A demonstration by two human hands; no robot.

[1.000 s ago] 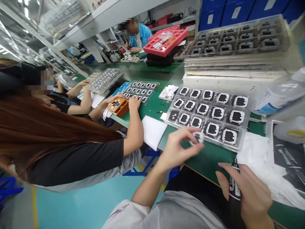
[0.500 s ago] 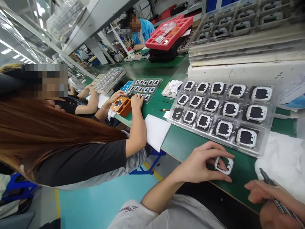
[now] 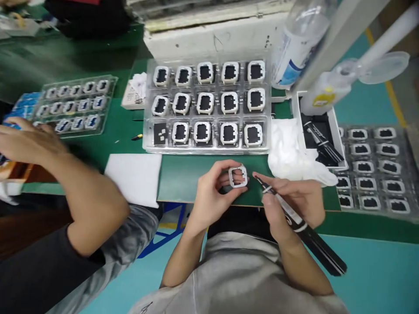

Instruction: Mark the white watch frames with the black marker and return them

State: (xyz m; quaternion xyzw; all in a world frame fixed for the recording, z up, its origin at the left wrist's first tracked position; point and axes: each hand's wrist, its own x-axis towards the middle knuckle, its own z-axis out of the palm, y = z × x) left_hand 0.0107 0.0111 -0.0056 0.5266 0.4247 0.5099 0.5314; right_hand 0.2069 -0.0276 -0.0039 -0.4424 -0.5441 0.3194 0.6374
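Note:
My left hand (image 3: 209, 196) pinches a white, rounded-square watch case frame (image 3: 231, 178) by its top and bottom edges, with fingertips showing through its opening. In my right hand (image 3: 301, 198) is a black marker pen (image 3: 322, 250), its dark tip pointing at the frame, with a small gap between them. Just beyond both hands lies a clear plastic tray (image 3: 206, 151) with rows of similar white frames. Its front-left compartment holds a few small pale pieces (image 3: 160, 134) instead of a frame.
A crumpled white cloth (image 3: 288, 157) and a white box (image 3: 340, 152) with markers and a bottle (image 3: 327, 93) stand to the right. Another tray (image 3: 406, 209) is beyond. At left are a white sheet (image 3: 134, 179), a co-worker's arm (image 3: 91, 205) and a third tray (image 3: 109, 104).
My view has swung right and down, bringing the box and right-hand tray into sight. The marker tip has come closer to the frame, which stays in my left hand.

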